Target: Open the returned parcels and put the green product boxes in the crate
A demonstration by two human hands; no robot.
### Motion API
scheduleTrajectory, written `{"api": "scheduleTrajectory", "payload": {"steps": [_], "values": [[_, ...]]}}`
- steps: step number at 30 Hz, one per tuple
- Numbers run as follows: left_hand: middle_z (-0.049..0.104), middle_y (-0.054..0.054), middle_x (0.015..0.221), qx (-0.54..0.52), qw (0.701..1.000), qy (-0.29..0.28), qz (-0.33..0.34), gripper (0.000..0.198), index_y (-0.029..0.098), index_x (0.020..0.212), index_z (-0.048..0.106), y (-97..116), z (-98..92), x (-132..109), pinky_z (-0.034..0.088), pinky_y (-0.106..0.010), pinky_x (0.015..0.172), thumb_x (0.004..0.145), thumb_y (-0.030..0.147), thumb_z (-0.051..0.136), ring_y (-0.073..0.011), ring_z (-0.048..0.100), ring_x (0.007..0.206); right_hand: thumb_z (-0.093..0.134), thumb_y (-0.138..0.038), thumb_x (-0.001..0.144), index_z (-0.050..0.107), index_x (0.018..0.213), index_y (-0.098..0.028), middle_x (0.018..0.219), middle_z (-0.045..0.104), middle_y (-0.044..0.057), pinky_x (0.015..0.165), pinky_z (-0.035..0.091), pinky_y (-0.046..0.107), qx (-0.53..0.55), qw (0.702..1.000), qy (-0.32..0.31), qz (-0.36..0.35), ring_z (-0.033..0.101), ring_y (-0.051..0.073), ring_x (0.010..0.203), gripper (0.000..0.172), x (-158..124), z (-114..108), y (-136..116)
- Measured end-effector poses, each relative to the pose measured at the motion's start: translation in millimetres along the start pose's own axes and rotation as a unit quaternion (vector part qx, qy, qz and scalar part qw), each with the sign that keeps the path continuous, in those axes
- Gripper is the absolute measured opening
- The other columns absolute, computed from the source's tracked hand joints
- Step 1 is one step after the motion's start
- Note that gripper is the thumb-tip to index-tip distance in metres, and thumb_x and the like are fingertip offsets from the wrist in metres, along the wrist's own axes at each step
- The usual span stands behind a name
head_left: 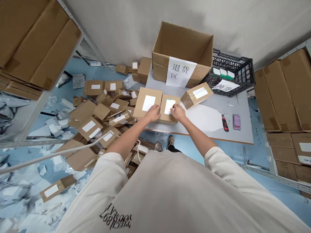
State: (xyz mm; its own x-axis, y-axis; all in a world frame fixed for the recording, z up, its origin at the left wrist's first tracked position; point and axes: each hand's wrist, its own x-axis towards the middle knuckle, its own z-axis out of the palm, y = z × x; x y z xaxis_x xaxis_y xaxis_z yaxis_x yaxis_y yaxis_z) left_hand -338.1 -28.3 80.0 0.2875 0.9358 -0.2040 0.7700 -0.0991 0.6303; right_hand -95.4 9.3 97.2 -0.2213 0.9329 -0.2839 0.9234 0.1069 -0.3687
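Two closed cardboard boxes stand side by side at the table's left end. My left hand [153, 113] is on the near right corner of the larger cardboard box [139, 103], its fingers bent over the edge by the seam between the boxes. On the smaller cardboard box [167, 119] lies a white label [168, 106] with blue at its edges. My right hand [178, 112] is bent at the label's right edge, fingertips closed against it; the thumb is partly hidden. A third cardboard box [191, 99] with a white label sits tilted just beyond my right hand.
Behind stand a large open carton [160, 69] with a paper sign and a black plastic crate [243, 84]. A red and black cutter [225, 123] and a blurred purple item [236, 122] lie on the table [211, 127]. Parcels [87, 126] are heaped left; shelves hold cartons [284, 94].
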Motion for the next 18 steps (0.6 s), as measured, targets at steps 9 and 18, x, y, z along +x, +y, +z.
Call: {"api": "scheduleTrajectory", "payload": {"steps": [9, 18], "values": [[0.065, -0.022, 0.159, 0.024, 0.999, -0.017, -0.026, 0.079, 0.018, 0.155, 0.069, -0.2, -3.8, 5.9, 0.045, -0.061, 0.136, 0.077, 0.025, 0.076, -0.0497, 0.055, 0.156, 0.068, -0.025, 0.1, 0.078, 0.132, -0.017, 0.151, 0.069, 0.02, 0.132, 0.05, 0.051, 0.019, 0.997, -0.062, -0.041, 0.066, 0.038, 0.143, 0.034, -17.3, -0.2, 34.9], [0.066, -0.022, 0.159, 0.052, 0.998, 0.009, -0.037, 0.066, 0.018, 0.156, 0.067, 47.3, 0.3, 57.6, 0.047, -0.061, 0.133, 0.09, 0.024, 0.069, -0.0463, 0.059, 0.153, 0.061, -0.029, 0.102, 0.078, 0.14, -0.016, 0.152, 0.071, 0.021, 0.13, 0.051, 0.053, 0.036, 0.998, 0.049, -0.009, 0.064, 0.038, 0.145, 0.044, 2.9, -49.0, 122.8]]}}
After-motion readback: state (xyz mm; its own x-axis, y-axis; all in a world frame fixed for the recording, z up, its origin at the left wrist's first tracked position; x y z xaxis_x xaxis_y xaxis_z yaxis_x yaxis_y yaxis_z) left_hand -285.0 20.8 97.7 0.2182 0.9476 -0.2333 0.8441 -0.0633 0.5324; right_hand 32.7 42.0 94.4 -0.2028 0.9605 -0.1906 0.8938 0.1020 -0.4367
